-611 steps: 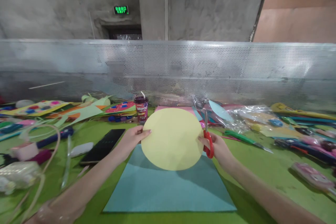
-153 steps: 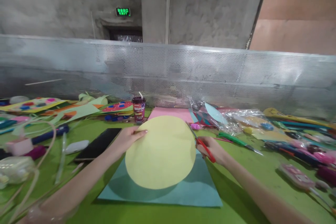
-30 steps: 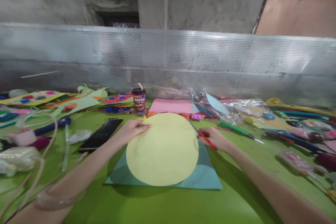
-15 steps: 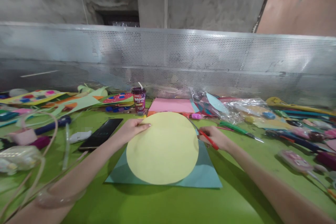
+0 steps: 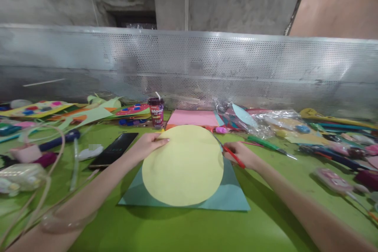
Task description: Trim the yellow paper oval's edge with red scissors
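Note:
A large pale yellow paper circle (image 5: 183, 167) is in front of me, over a teal sheet of paper (image 5: 230, 199) on the green table (image 5: 183, 232). My left hand (image 5: 150, 145) pinches the circle at its upper left edge, thumb on top. At the circle's right edge, my right hand (image 5: 240, 154) is closed around red-handled scissors (image 5: 233, 156). Their blade reaches up and left along the circle's edge, partly behind the paper. Just left of my left forearm lies a black phone (image 5: 116, 149).
A purple drink cup (image 5: 156, 113) with a straw and a pink sheet (image 5: 193, 118) stand beyond the circle. To the right lie a green-handled cutter (image 5: 265, 145) and clear plastic wrap (image 5: 274, 120). Cords and a white mouse-like object (image 5: 91, 152) are at the left. A perforated metal screen (image 5: 189, 67) rises behind.
Hardly anything differs. The whole view has shifted up by a few pixels; both hands keep their hold on the paper circle and the scissors.

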Available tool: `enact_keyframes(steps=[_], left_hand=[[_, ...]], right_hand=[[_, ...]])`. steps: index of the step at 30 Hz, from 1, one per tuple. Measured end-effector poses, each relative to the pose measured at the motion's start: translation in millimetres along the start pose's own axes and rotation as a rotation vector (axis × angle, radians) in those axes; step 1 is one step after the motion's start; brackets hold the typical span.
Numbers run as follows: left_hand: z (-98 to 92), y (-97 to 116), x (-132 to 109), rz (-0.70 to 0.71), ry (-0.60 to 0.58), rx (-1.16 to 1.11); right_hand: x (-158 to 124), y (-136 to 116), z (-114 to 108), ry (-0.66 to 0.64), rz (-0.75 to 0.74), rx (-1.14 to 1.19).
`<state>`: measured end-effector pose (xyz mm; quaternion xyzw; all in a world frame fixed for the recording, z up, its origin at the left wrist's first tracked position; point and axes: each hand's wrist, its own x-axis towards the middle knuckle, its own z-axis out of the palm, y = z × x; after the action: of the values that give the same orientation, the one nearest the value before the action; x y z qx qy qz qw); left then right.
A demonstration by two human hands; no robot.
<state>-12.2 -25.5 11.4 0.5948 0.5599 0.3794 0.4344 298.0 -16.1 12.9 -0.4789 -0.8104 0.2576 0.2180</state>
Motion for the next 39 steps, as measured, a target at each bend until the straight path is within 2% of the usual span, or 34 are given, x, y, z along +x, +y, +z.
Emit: enact_keyframes(steps=[18,32,39], left_hand=[[0.3,1.3,-0.9,0.005,0.007,0.03],[-0.5,-2.0,1.5,0.022,0.006,0.001],[-0.7,0.2,-0.9,0.013,0.003,0.02]], right_hand=[[-1.5,-4.4,0.1,-0.028,0.029,0.058],[-1.3,-4.9,1.1,0.008,0.039,0.013],[-1.8,-5.1,0.1,-0.033,0.069,0.079]])
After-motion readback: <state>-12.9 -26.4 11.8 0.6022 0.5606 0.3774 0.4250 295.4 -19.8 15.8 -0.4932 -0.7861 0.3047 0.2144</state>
